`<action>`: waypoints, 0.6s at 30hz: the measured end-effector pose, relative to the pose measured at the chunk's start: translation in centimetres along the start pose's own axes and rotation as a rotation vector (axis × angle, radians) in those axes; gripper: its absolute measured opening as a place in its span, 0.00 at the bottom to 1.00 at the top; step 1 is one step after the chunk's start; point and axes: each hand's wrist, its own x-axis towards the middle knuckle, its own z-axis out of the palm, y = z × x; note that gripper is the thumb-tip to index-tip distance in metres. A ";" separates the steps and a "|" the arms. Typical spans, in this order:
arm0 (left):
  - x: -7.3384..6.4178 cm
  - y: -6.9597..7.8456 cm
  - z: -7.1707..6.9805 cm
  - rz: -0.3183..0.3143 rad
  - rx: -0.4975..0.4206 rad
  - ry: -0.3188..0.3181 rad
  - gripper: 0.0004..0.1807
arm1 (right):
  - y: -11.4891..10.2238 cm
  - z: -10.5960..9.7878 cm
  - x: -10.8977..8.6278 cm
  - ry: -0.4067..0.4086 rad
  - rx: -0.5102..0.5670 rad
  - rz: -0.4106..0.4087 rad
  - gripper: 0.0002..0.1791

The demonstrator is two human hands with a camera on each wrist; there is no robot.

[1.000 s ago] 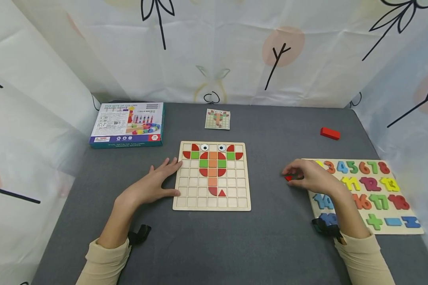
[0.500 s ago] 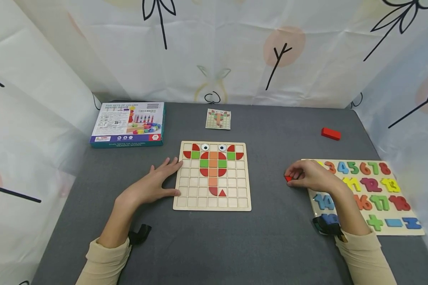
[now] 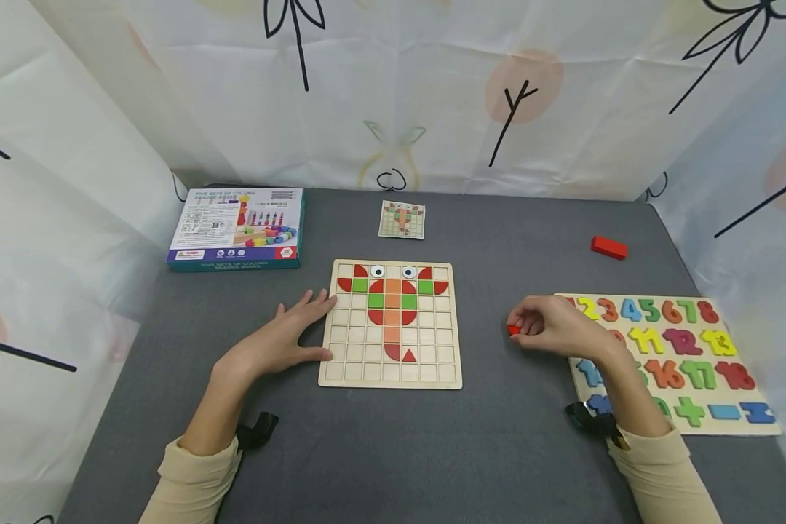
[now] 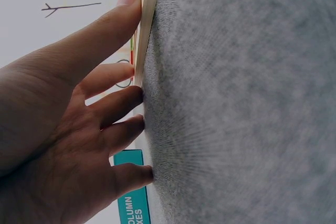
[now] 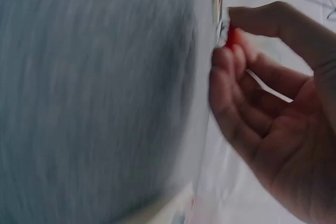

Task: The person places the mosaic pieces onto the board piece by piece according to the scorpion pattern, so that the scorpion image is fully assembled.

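Note:
A square wooden grid board lies mid-table. Red, green and orange pieces and two eye discs form a figure on it, with a red triangle in a lower cell. My left hand is spread at the board's left edge; its thumb and a finger touch that edge. To the right of the board, my right hand pinches a small red piece between thumb and fingers. Fingers hide most of the red piece, so its full shape cannot be told.
A number puzzle board lies partly beneath the right forearm. Behind it sits a red block. A picture card lies beyond the grid board, and a flat box stands at the back left. Printed cloth surrounds the grey table.
My right hand has moved slightly left with the red piece, off the number board's left edge. The left hand and the grid board have stayed in place.

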 end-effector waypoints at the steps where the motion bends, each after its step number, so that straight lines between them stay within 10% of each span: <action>1: 0.0 0.0 0.0 -0.001 -0.001 0.000 0.54 | -0.3 0.3 0.1 0.012 0.011 -0.027 0.09; 8: 0.1 0.0 0.0 0.000 0.001 -0.002 0.55 | -2.4 3.0 1.4 0.028 0.141 -0.210 0.10; 18: 0.0 0.1 0.0 0.001 -0.003 -0.006 0.54 | -6.2 5.9 3.0 -0.087 0.236 -0.229 0.12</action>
